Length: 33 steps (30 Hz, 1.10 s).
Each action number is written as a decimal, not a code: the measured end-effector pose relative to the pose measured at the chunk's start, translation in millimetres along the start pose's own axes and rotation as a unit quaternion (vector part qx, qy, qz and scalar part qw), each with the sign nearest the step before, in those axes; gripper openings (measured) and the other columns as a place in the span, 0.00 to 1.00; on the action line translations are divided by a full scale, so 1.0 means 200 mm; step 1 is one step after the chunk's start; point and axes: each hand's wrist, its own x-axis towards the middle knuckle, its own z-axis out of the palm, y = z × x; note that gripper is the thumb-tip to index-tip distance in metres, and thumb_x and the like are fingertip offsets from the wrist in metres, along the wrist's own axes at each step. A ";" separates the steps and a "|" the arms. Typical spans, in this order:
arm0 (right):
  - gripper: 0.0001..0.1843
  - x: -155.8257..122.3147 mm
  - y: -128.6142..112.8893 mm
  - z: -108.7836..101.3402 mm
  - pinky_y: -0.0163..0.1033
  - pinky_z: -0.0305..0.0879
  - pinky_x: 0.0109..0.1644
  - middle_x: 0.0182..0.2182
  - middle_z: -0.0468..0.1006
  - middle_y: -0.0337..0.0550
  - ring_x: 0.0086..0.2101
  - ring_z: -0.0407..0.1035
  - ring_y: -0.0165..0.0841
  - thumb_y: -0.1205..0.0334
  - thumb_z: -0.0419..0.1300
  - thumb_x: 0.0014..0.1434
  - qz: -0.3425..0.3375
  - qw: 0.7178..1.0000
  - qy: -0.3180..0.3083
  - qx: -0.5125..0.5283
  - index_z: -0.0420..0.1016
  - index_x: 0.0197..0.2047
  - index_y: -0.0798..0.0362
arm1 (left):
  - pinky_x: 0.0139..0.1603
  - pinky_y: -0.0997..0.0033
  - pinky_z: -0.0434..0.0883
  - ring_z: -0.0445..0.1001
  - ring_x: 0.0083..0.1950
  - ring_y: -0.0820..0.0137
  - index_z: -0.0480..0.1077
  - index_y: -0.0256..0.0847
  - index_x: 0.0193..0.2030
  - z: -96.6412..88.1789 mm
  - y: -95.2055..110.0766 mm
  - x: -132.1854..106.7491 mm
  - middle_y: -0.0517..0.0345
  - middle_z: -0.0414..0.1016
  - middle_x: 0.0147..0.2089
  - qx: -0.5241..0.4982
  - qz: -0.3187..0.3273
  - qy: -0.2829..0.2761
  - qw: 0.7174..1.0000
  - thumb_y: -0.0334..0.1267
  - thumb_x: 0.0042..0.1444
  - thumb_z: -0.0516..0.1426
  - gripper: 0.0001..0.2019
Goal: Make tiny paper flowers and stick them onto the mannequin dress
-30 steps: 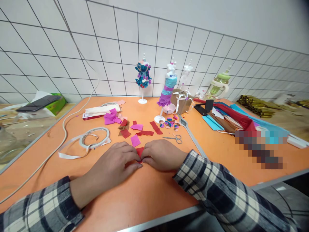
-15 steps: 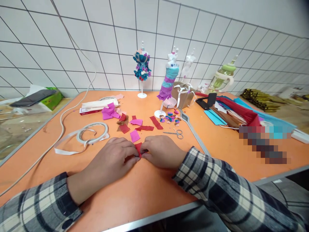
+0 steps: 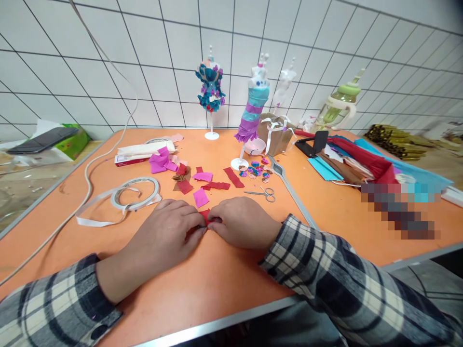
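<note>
Between my fingertips is a small piece of red crepe paper point(image 3: 205, 215), mostly hidden by the hands. My left hand point(image 3: 173, 230) pinches its left side, and my right hand point(image 3: 240, 222) pinches the right side close by. Just beyond lies a pink paper square point(image 3: 200, 197). Behind that are red paper strips point(image 3: 234, 177), another pink piece point(image 3: 202, 177) and a crumpled brown and red bunch point(image 3: 182, 178). Small scissors point(image 3: 265, 193) rest beyond my right hand. A roll of white double-sided tape point(image 3: 134, 193), its end trailing loose, lies beyond my left hand.
Dress-form stands, one in teal ruffles point(image 3: 211, 89) and one in blue and purple point(image 3: 253, 111), rise at the back. Paper petals point(image 3: 257, 169), a pink bowl point(image 3: 255, 146), a brown box point(image 3: 277, 137) and a green-lidded bottle point(image 3: 340, 106) are nearby. A white cable point(image 3: 87, 180) crosses the left side.
The camera view has tilted slightly, so the scene sits a little higher in the picture. Both hands keep their pinch on the red paper with hardly any movement.
</note>
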 end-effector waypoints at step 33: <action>0.10 0.00 0.00 0.04 0.40 0.55 0.34 0.41 0.83 0.44 0.37 0.74 0.36 0.63 0.56 0.71 -0.034 0.999 0.007 -0.009 0.79 0.46 0.54 | 0.45 0.54 0.69 0.79 0.41 0.58 0.81 0.44 0.38 -0.01 0.00 0.01 0.55 0.85 0.38 0.018 0.054 0.034 0.998 0.37 0.67 0.53 0.14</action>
